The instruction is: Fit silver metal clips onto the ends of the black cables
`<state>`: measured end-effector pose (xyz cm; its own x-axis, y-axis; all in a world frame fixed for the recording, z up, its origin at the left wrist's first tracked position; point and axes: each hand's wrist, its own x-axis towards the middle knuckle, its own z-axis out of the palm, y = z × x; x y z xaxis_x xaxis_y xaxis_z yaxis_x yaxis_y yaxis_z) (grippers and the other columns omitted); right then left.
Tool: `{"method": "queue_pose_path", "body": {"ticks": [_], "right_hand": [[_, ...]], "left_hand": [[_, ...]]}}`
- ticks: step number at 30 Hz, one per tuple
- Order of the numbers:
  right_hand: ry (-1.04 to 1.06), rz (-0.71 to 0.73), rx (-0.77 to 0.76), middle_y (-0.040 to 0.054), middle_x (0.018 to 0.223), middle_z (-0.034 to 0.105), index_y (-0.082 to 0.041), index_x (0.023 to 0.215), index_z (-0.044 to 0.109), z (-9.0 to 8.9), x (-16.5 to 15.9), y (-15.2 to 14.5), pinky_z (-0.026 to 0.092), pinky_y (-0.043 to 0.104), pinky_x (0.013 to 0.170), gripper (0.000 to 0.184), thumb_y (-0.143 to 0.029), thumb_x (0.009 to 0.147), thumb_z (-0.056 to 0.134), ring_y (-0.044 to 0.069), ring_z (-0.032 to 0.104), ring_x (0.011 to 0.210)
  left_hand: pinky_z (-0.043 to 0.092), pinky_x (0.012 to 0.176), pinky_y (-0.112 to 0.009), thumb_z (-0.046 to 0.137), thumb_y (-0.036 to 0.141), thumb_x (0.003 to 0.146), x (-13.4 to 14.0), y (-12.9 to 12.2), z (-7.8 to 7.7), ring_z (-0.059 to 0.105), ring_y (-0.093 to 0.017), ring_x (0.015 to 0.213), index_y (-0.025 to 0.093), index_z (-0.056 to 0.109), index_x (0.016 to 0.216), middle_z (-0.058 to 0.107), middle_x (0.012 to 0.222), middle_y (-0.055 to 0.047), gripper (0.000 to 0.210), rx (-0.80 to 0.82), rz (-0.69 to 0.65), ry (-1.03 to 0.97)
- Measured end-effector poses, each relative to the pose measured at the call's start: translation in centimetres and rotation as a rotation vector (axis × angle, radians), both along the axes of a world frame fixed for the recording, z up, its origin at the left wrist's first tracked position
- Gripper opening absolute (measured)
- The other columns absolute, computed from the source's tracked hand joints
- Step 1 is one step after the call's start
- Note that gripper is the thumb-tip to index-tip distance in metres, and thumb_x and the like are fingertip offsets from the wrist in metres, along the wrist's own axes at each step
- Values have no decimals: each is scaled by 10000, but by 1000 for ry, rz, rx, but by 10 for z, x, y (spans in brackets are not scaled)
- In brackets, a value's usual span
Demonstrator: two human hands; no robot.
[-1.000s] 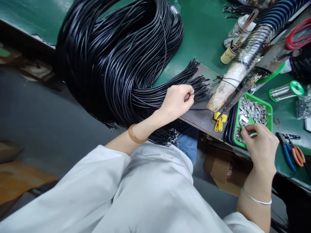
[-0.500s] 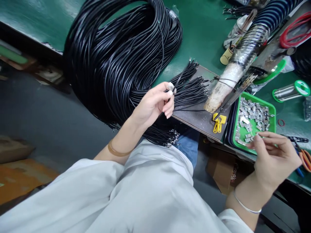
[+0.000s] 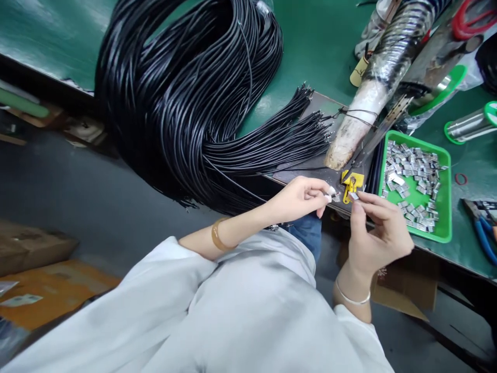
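Observation:
My left hand [image 3: 301, 199] is closed, its fingertips pinching the end of a black cable whose bare tip [image 3: 336, 197] pokes out past them. Close by on the right, my right hand [image 3: 378, 233] holds a small silver metal connector [image 3: 353, 196] between thumb and forefinger. A small gap separates connector and cable tip. Behind the hands, a large bundle of black cables [image 3: 174, 114] spreads its ends over a grey board [image 3: 287, 175]. Many similar connectors lie in a green tray [image 3: 446, 207] right of my right hand. White covers sit on my left fingertips.
A yellow clamp [image 3: 352, 181] sits at the board's edge, just beyond my fingers. Above it slopes a hose with a white-wrapped end [image 3: 353, 124]. Solder spool [image 3: 469, 127], red rubber band [image 3: 461, 178] and blue-handled pliers [image 3: 483, 233] lie to the right. An open cardboard box [image 3: 411, 285] stands under the table.
My right hand has moved left from the tray, now showing a connector in its fingers. My left hand has moved right and down with the cable end, so both hands are close together.

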<state>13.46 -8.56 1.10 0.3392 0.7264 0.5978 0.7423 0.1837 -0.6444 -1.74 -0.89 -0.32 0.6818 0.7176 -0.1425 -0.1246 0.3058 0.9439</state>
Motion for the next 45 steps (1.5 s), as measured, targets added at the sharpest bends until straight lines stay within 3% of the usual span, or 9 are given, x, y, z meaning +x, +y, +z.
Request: {"method": "queue_pose_path", "body": {"ticks": [11,20,26,29,35,38,40,42,45], "right_hand": [[327,158,-176,38,974,729,-218,865,727,-5,-7,6,588,277,699,25,-210,853,707,149,702,892],[335,146,-216,44,973,729,-210,861,723,-5,-6,5,595,286,711,26,-231,852,709,153,702,894],[291,119,-200,47,983,730,-211,878,723,-7,-7,5,610,305,740,35,-228,855,704,158,708,910],[268,134,-206,45,993,732,-215,892,725,-7,-3,4,617,311,745,43,-224,857,701,158,709,907],[11,161,-229,30,1001,743,-230,919,723,0,4,0,617,331,829,95,-167,869,673,156,712,922],[-147,171,-250,28,1042,740,-241,952,715,4,5,-3,593,354,929,157,-126,874,643,159,707,976],[-109,160,-261,29,1042,737,-243,935,713,4,3,-4,593,374,929,146,-134,869,643,171,707,984],[58,149,-245,35,1029,731,-232,892,709,2,0,-4,612,378,874,89,-163,855,667,184,711,969],[299,138,-169,41,1023,719,-215,843,695,-3,-10,-4,631,367,815,33,-182,840,694,182,718,933]], "left_hand": [[426,553,-173,665,220,835,-1,-7,6,570,-62,546,119,624,811,641,619,-1,111,52,126,21],[450,580,-189,661,213,840,1,-7,6,565,-74,602,113,661,789,651,680,-16,112,168,164,52],[373,551,-212,643,251,878,3,-12,0,485,-76,599,132,694,828,663,739,-14,138,376,274,178],[398,588,-220,646,237,883,3,-12,-1,521,-94,644,143,708,832,684,763,-19,124,524,293,192],[445,714,-265,566,211,948,0,-9,-4,579,-133,719,139,699,863,707,783,-41,173,838,255,264],[444,754,-303,439,204,1006,-1,-8,-8,594,-161,744,130,682,841,695,781,-70,303,1074,163,369],[447,750,-308,384,202,1021,-2,-8,-9,605,-171,761,133,672,862,697,800,-82,336,1141,87,416],[465,757,-291,387,215,1023,-4,-10,-8,628,-164,793,141,661,953,720,874,-87,293,1058,68,356],[468,664,-234,450,269,1009,-6,-15,-3,603,-111,678,158,641,958,709,825,-46,227,695,73,198]]}}
